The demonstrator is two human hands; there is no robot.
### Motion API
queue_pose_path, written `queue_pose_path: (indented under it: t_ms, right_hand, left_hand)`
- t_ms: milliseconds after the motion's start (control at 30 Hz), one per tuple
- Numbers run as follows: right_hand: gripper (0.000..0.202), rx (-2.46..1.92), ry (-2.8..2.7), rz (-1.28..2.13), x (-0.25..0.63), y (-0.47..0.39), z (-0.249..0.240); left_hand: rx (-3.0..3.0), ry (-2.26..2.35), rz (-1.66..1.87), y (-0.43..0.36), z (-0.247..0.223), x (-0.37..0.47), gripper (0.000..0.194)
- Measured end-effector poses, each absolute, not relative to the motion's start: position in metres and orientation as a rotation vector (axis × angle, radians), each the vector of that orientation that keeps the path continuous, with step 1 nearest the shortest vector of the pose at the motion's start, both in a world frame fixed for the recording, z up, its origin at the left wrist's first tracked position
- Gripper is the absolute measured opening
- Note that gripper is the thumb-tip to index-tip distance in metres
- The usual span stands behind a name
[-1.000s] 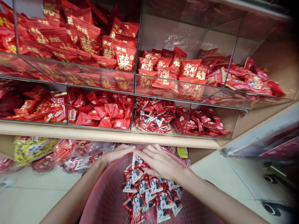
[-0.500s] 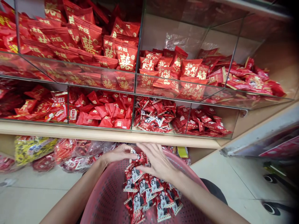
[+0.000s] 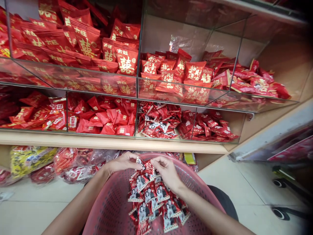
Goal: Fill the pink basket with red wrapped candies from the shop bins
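Both hands meet over the far part of a pink perforated basket (image 3: 195,180), slightly apart, with one red candy packet (image 3: 148,167) between their fingertips. The left hand (image 3: 122,164) pinches the packet's left end; the right hand (image 3: 168,173) grips its right end. The packet's long axis runs roughly crosswise, from one hand to the other, so neither hand is clearly nearer. The loose pile of red-and-white candy packets (image 3: 149,193) lies in the basket on the wearer's side of the fingertips, between the forearms, the right hand closer to it than the left. Beyond the hands, similarly printed packets (image 3: 158,122) fill a lower compartment of the glass-fronted shelf (image 3: 107,141).
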State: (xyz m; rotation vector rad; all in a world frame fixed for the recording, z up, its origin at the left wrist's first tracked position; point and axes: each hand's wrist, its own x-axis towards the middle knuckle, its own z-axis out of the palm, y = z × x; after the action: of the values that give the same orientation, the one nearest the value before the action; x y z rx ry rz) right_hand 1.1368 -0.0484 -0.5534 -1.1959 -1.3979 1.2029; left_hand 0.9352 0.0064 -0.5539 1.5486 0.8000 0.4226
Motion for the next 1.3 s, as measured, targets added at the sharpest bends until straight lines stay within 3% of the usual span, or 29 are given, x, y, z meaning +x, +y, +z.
queue_pose_path:
  t_ms: [767,1133,1300]
  right_hand:
    - [0.029,-1.234,-1.328,1.271,1.156,-0.048,-0.553]
    - [0.032,-1.212,-0.943,1.749,1.148,-0.062,-0.540]
    - [0.032,-1.188,-0.968,1.663,1.148,-0.064,-0.538]
  left_hand:
    - [1.564,0.839,0.526,0.008,-0.555,0.937,0.019]
    - [1.540,0.811,0.560,0.010,-0.559,0.934,0.019]
    - [1.500,0.834,0.558,0.010,-0.559,0.937,0.019]
